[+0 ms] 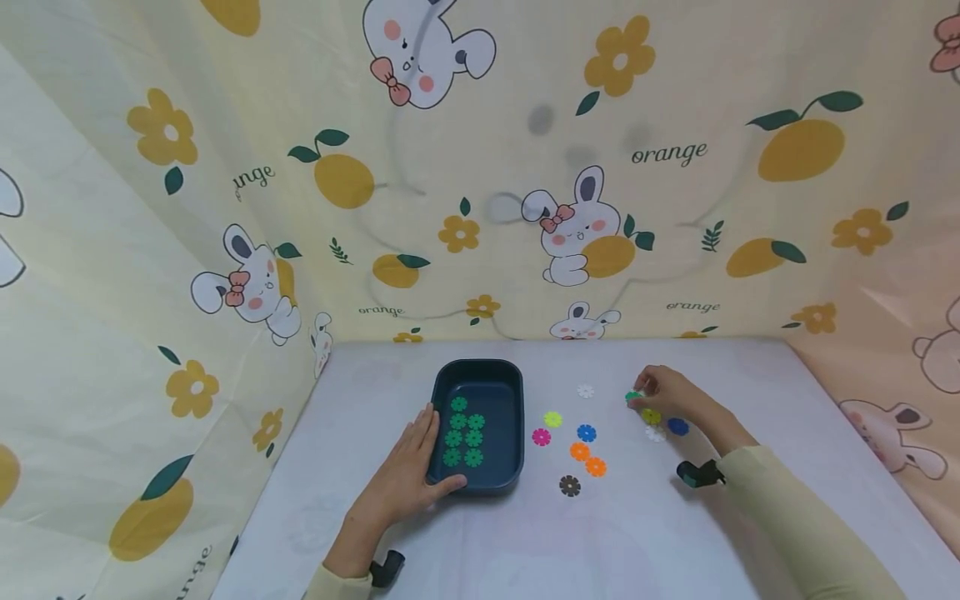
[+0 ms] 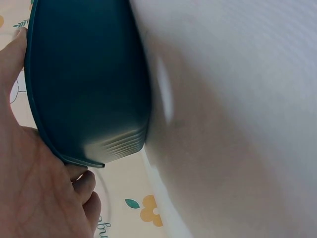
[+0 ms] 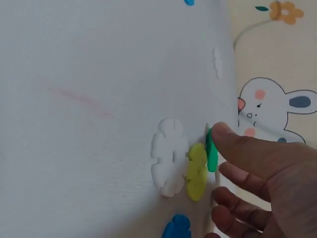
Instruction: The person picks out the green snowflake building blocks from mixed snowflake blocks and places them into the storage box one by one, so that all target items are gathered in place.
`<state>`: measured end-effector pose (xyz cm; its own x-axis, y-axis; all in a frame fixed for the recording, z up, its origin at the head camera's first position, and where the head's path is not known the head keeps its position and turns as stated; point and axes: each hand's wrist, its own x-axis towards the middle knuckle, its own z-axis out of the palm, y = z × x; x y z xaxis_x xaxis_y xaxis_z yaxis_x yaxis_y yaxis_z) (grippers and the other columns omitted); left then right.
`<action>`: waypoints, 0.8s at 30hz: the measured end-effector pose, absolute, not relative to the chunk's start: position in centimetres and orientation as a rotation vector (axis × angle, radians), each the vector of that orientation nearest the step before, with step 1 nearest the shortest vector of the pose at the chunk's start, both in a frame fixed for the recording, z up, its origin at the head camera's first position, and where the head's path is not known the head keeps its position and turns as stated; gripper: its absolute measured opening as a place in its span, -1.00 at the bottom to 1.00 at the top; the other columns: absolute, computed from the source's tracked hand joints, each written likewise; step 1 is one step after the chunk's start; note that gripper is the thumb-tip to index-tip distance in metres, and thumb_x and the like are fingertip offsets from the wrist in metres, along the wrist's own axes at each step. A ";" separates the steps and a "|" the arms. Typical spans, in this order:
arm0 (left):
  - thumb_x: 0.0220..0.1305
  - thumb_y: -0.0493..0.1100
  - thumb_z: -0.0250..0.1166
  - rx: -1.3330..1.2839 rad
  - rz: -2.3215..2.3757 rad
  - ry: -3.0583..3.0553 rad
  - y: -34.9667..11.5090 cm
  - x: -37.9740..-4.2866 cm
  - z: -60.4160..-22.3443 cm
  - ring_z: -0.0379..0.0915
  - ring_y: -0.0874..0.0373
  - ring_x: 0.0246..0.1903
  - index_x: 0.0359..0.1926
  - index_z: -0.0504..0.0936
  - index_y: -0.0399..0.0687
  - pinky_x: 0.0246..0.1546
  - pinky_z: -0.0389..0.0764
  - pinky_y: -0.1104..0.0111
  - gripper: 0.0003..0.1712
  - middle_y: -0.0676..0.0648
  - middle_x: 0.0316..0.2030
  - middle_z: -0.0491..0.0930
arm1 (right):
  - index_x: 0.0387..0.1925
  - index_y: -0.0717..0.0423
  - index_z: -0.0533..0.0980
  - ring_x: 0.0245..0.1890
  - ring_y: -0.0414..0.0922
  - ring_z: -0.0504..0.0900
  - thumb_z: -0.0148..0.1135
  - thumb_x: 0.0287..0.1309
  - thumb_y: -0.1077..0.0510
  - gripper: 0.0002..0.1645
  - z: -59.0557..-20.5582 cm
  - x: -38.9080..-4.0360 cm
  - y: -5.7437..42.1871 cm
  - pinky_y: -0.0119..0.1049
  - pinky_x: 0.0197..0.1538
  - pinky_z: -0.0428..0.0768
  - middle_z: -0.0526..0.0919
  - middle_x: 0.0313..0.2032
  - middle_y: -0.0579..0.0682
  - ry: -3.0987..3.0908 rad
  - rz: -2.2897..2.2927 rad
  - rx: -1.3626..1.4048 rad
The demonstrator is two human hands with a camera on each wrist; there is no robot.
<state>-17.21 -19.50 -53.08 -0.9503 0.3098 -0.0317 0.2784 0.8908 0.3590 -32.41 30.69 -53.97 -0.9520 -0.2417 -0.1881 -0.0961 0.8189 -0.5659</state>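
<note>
A dark blue tray [image 1: 516, 392] has several green notched plastic discs [image 1: 474, 422] lying flat in its left half. My left hand [image 1: 405, 471] holds the tray's near left corner, fingers along the left wall and thumb at the front rim; in the left wrist view some fingers are curled beside the rim. At the right, my right hand [image 1: 675, 392] pinches a green notched disc [image 3: 212, 150] between thumb and fingers. Just beside it lie a yellow disc [image 3: 196, 172], a white disc [image 3: 169, 157] and a blue disc [image 3: 177, 229].
Between tray and right hand lie loose discs: a yellow-green disc [image 1: 552, 419], a pink disc [image 1: 542, 437], a blue disc [image 1: 587, 433], two orange discs [image 1: 580, 451], a dark brown disc [image 1: 570, 486] and a white disc [image 1: 585, 391]. A patterned curtain [image 1: 480, 167] stands behind the white table [image 1: 525, 550].
</note>
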 end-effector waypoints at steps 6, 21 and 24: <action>0.30 0.62 0.24 0.460 0.546 2.965 -19.5 -17.2 -53.1 -0.32 0.02 0.72 0.75 -0.18 -0.12 0.71 -0.09 0.05 0.40 -0.08 0.75 -0.29 | -0.10 0.22 0.57 -0.18 0.04 0.53 0.57 0.26 0.02 -0.57 -54.5 -32.6 30.8 -0.16 -0.11 0.63 0.60 -0.20 0.11 2.752 -0.817 -0.235; 0.29 0.63 0.23 0.462 0.550 2.973 -19.5 -17.3 -53.4 -0.31 0.01 0.72 0.75 -0.15 -0.13 0.71 -0.08 0.05 0.41 -0.08 0.75 -0.28 | -0.01 0.25 0.52 -0.10 0.08 0.56 0.54 0.27 0.15 -0.58 -53.8 -32.7 29.4 -0.04 0.03 0.70 0.62 -0.13 0.16 2.728 -0.855 -0.227; 0.29 0.64 0.22 0.465 0.543 2.975 -19.5 -17.3 -53.3 -0.31 0.01 0.72 0.75 -0.16 -0.13 0.71 -0.08 0.05 0.41 -0.08 0.75 -0.28 | -0.04 0.18 0.51 -0.10 0.07 0.57 0.50 0.31 0.21 -0.67 -53.6 -32.6 28.6 -0.06 0.05 0.69 0.63 -0.14 0.12 2.737 -0.900 -0.293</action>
<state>-17.27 -19.50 -53.26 -0.9505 0.3096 -0.0257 0.2805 0.8910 0.3570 -32.64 28.63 -53.56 -0.9497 -0.2642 -0.1681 -0.1129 0.7896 -0.6032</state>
